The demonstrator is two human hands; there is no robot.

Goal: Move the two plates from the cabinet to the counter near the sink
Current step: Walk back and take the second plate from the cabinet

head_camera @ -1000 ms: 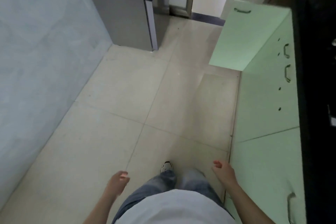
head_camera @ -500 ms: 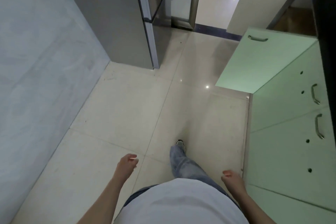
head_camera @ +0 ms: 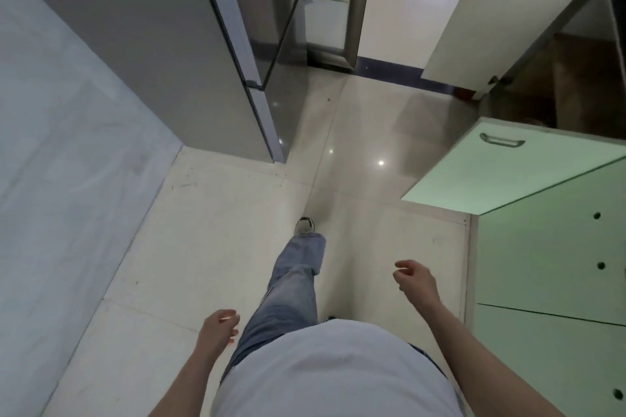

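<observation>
1. Left hand [head_camera: 218, 327] low beside the left thigh, empty, fingers loosely curled, forearm bare.
2. Right hand [head_camera: 415, 281] raised further forward, empty, fingers half curled, palm facing inward.
3. Left leg [head_camera: 298, 284] stepped forward, jeans, shoe toe visible.

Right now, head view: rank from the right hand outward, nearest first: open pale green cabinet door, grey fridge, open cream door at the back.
From the right hand:
1. Open pale green cabinet door, just ahead on the right.
2. Grey fridge, ahead across the floor on the left.
3. Open cream door, farthest, back right.
</observation>
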